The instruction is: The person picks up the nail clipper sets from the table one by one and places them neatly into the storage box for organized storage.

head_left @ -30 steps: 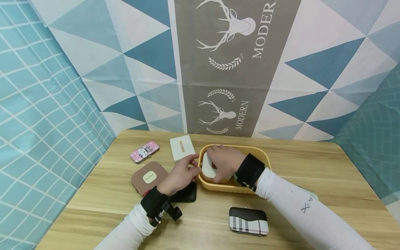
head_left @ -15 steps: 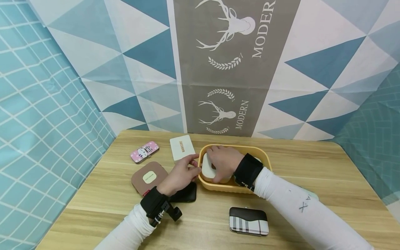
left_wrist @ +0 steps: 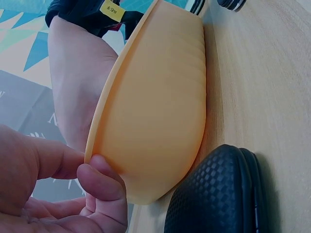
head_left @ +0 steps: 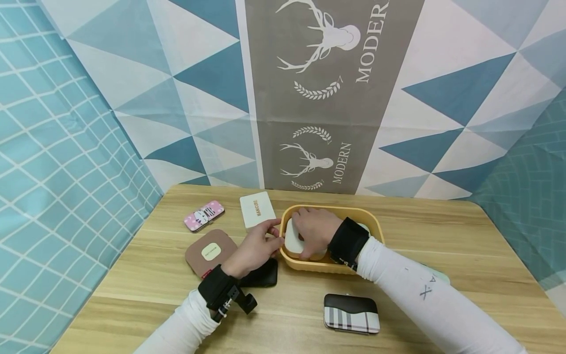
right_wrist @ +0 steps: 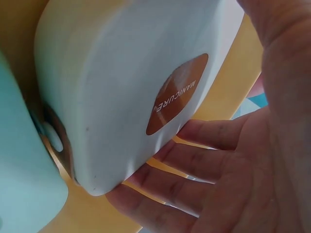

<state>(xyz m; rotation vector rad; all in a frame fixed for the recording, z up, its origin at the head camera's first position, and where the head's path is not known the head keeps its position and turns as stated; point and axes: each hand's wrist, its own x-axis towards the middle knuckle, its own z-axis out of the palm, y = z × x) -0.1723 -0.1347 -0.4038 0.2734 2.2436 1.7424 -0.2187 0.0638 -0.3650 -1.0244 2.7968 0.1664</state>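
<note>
Head view has both arms reaching forward from white sleeves, each wrist wrapped in a black band. The left hand comes in low with its wrist near the tabletop, thumb and a finger pinching the rim at the left end of an oblong yellow-orange basket. The right hand arches palm-down over that rim, thumb on the near side and fingers on the far side, gripping a white manicure case that sits inside the basket's left end.

Left wrist view gives the basket wall a matte, smooth face with faint ripples toward the base, curving round at the corner under a thin lip. Near it lies a black case with an embossed checkered texture (rather like woven leather). Right wrist view shows fingertips lined up along the white case's rounded edge; its glossy shell carries a coppery label reading MANICURE and a brown clasp, and a pale mint case is just beside it.

Round the basket, on pale streaked wood grain, lie a pink patterned case, a brown soft-cornered one with a cream oval, a flat white case and a plaid-and-black case.
</note>
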